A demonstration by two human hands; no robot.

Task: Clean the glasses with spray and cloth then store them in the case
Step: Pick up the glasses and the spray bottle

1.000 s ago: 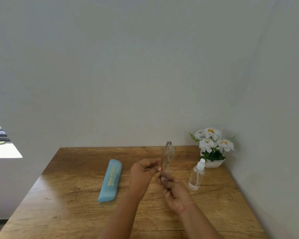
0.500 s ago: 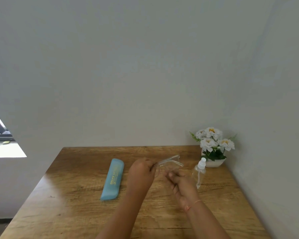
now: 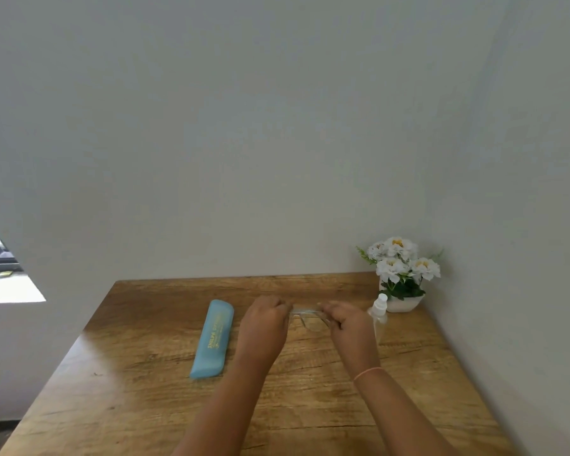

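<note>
- Clear-framed transparent glasses are held low over the brown wooden surface, spanned between both hands. Contact with the wood cannot be told.
- Fingers of the left hand are curled round the left end of the frame.
- Fingers of the right hand are pinched on the right end.
- A light blue oblong soft case lies at 9 o'clock of the glasses, seemingly closed.
- A clear plastic spray bottle with a white nozzle stands at 3 o'clock, just beside the right hand.
- White flowers in a white pot are noted at 1 o'clock.
- No cloth is seen.
- Step judged: glasses readied for spraying, with storing not yet begun.
- Next move judged: the right hand is to be freed for the bottle, and the frame kept steady by the left.
</note>
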